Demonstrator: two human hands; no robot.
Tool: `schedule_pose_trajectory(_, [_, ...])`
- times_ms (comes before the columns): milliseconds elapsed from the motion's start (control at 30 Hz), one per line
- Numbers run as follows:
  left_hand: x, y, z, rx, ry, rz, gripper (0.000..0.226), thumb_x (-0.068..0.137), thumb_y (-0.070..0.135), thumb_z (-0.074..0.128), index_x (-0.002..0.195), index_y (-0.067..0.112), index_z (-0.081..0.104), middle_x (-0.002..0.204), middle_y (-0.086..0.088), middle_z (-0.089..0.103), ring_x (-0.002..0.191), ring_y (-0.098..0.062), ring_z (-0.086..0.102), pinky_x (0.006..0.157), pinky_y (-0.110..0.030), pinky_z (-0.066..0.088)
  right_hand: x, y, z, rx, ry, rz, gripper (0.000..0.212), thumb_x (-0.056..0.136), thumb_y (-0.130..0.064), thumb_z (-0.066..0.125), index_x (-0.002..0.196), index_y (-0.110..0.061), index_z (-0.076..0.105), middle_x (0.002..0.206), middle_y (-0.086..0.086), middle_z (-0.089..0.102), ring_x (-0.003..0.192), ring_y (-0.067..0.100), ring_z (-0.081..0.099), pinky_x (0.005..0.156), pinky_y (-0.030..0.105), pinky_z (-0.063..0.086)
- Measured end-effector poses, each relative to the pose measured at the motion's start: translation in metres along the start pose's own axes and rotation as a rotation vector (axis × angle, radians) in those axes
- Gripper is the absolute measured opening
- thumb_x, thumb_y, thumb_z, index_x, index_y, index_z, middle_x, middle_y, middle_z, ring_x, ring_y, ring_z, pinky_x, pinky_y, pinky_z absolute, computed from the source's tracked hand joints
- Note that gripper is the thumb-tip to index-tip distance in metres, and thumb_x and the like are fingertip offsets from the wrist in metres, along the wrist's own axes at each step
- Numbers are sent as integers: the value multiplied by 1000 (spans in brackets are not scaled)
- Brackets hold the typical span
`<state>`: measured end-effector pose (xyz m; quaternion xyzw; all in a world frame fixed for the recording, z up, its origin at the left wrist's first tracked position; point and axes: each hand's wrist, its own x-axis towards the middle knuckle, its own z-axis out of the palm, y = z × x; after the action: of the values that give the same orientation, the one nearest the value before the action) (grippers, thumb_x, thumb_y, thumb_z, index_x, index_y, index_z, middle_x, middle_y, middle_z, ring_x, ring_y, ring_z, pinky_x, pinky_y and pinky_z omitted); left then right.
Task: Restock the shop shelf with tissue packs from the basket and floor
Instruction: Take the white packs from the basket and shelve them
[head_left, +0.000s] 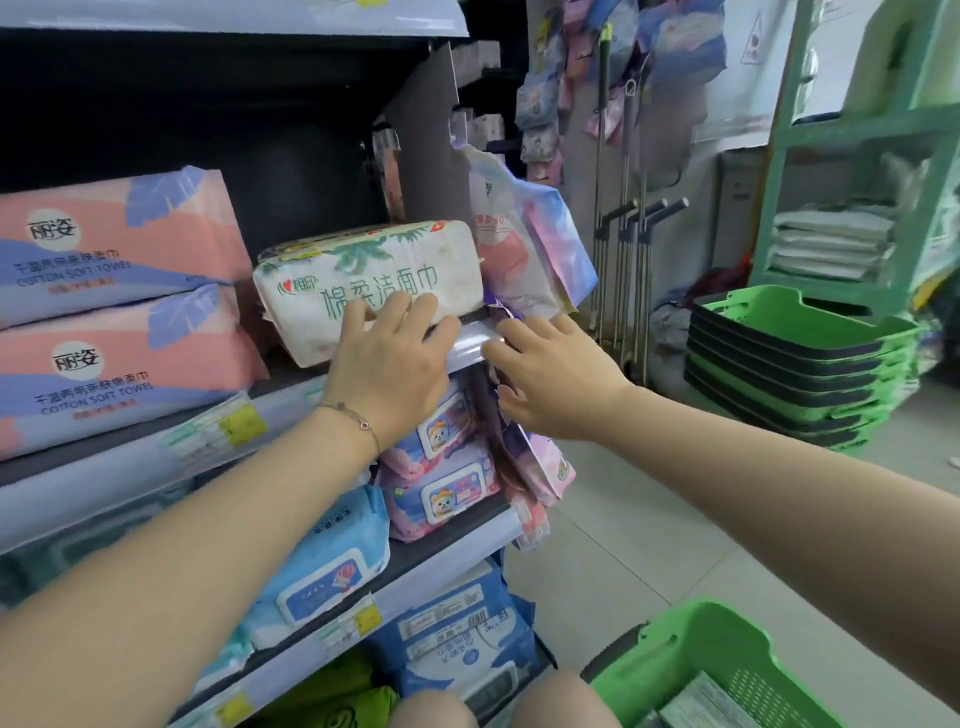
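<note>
A white tissue pack with green lettering and palm leaves stands tilted on the shop shelf, overhanging its front edge. My left hand presses against the pack's front with straight fingers. My right hand lies just to the right, its straight fingers touching the shelf's end rail beside the pack. Two pink and blue tissue packs are stacked on the same shelf at the left. A green basket sits at the bottom right with a pack inside.
Pink and purple packets hang at the shelf's right end. Wet-wipe packs fill the lower shelves. A stack of green baskets stands on the floor at the right, mop handles lean behind it, and a green rack rises beyond.
</note>
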<state>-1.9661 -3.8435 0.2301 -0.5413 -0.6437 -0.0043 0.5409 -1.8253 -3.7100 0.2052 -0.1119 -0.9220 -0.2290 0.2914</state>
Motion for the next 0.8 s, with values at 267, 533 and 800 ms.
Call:
schedule_pose_trajectory(267, [-15,121,15,-301,-246,88,24,67,28,68,87,16,61,79,-5,58,75,-27,55,62,-36,37,-106,24,22,42,-125,122,26,72,-30,57,88,-10,60,79,10,57,62,30,54,57,35,42])
schedule_pose_trajectory(533, [-49,260,28,-622,-650,232,34,83,35,52,116,25,52,111,1,52,110,-22,48,86,-40,34,-242,33,68,131,-436,362,25,72,-29,59,88,-10,60,79,8,59,67,29,58,64,36,43])
schedule_pose_trajectory(800, [-96,365,48,-854,-1089,437,49,88,39,51,133,26,37,133,-3,45,124,-24,38,95,-44,34,-362,4,124,255,-852,627,39,90,-32,45,125,-14,46,118,8,54,107,27,53,91,38,38])
